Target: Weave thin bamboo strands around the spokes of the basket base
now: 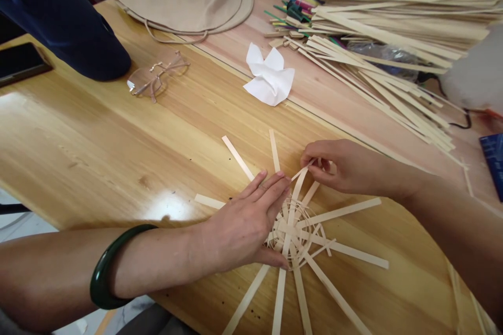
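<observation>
Both my hands near the table edge (66, 226), left hand (243, 227) flat on woven bamboo base (293, 235), right hand (346, 167) pinching one strip (302, 170)

A thick, glossy bangle (102, 272) of dark green stone, probably jade, circles the left forearm (51, 277) well above the wrist, its rounded band catching a pale streak of light. The left hand (239, 225) and right hand (346, 167) are bare, with long, slender fingers and short, rounded fingernails (280, 174) in a natural finish. The right forearm (444, 225) is bare too, and carries no bangle.
</observation>
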